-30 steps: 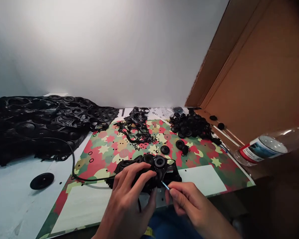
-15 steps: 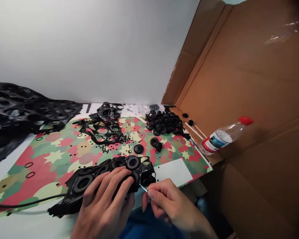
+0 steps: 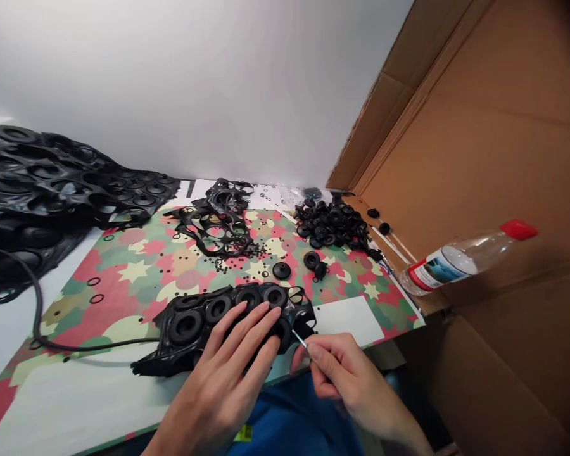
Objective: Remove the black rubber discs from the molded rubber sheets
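A strip of black moulded rubber rings (image 3: 187, 326) lies along the near edge of the patterned sheet. My left hand (image 3: 228, 373) rests over its right half, fingers long and slightly apart on top; the thumb is mostly hidden at the near side, where the hand steadies the strip. Pinched between thumb and forefinger, a thin silvery pointed tool (image 3: 300, 339) sits in my right hand (image 3: 337, 367). Its tip touches, or is very near, a ring at the strip's right end. Part of that ring is hidden by my left fingers.
A heap of loose black rubber parts (image 3: 332, 221) lies at the back right, beside a plastic bottle (image 3: 441, 266) and a cardboard wall (image 3: 479, 126). Torn rubber webbing (image 3: 213, 228) sits mid-table. A large rubber sheet (image 3: 52, 177) covers the left, and a black cable (image 3: 90, 348) crosses there.
The whole view has shifted, so the scene appears farther right and slightly higher. Both hands keep about the same hold, with the tool tip still at the strip's right end.
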{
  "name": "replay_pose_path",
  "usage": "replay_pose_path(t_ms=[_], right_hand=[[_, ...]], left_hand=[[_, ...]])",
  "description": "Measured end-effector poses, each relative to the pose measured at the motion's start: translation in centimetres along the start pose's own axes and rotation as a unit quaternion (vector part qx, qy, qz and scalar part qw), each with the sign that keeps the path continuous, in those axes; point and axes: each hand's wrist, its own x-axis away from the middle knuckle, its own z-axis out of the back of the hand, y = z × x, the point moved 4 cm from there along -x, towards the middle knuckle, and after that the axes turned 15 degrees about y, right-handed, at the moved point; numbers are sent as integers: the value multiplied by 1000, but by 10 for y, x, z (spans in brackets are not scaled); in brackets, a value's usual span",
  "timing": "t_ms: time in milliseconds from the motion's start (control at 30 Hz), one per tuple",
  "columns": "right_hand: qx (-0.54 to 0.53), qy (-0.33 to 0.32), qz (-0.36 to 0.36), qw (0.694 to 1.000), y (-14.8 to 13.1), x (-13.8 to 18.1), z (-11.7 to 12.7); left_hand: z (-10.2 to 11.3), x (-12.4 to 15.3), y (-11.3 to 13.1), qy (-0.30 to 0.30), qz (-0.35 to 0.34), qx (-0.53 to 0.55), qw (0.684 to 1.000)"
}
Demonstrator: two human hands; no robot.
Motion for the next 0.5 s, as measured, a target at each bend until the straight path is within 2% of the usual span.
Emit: replay_pose_path(t_ms=[300, 500], right_hand=[[79, 78, 7, 994, 12, 6, 3], [88, 68, -8, 994, 15, 8, 2]], left_hand=[[2, -10, 5, 24, 33, -9, 999], [-3, -8, 7, 23, 44, 1, 999]])
